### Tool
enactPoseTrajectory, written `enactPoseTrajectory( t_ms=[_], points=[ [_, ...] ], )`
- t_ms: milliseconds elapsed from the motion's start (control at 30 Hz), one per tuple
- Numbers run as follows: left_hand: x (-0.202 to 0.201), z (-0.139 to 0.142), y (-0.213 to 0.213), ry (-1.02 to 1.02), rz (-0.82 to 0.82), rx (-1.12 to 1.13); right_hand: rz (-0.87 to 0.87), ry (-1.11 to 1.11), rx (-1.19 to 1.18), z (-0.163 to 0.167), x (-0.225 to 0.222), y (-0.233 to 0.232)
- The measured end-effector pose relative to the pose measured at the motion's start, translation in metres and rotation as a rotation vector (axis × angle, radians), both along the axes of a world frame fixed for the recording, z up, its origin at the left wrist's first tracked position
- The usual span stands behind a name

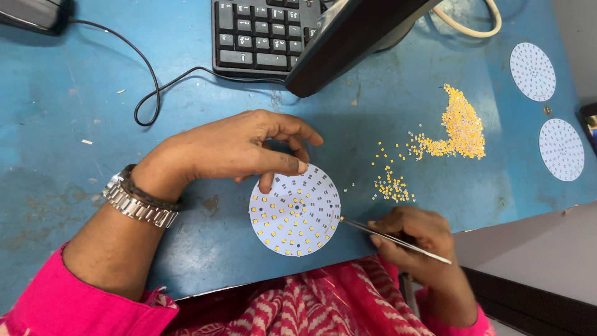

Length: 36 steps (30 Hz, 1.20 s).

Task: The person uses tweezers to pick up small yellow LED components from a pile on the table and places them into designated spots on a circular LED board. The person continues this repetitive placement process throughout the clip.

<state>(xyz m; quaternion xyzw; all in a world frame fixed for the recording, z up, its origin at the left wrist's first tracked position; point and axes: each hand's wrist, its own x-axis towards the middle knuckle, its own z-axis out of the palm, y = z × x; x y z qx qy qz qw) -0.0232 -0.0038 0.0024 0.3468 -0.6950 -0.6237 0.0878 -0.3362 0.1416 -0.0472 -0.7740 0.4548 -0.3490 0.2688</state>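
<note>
A round white circuit disc (pixel 295 211) lies on the blue table (pixel 74 124), partly filled with small yellow chips. My left hand (pixel 239 149) rests on its upper left rim, fingertips pressing it down. My right hand (pixel 413 239) holds thin metal tweezers (pixel 385 233), whose tip touches the disc's right edge. A pile of tiny yellow chips (pixel 460 127) sits to the upper right, with a smaller scatter of chips (pixel 392 186) close to the disc.
A black keyboard (pixel 261 34) and a tilted black monitor base (pixel 348 40) stand at the back. A black cable (pixel 149 93) loops on the left. Two blank white discs (pixel 532 71) (pixel 561 149) lie at the far right. The table's front edge runs near my body.
</note>
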Motion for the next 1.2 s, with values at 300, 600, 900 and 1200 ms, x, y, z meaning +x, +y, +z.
enactPoseTrajectory(
  t_ms=[300, 600, 900, 1200],
  points=[
    [0.000, -0.001, 0.000, -0.009, 0.004, 0.012, 0.179, 0.089, 0.006, 0.003, -0.008, -0.027],
    [0.000, 0.001, 0.000, -0.016, 0.004, 0.023, 0.164, -0.030, 0.033, 0.001, -0.012, -0.021],
    [0.000, 0.001, 0.000, -0.011, 0.006, 0.019, 0.064, 0.033, -0.023, -0.002, -0.004, -0.004],
    [0.001, 0.000, 0.000, -0.006, 0.002, 0.033, -0.152, -0.048, 0.003, 0.000, -0.004, 0.000]
  ],
)
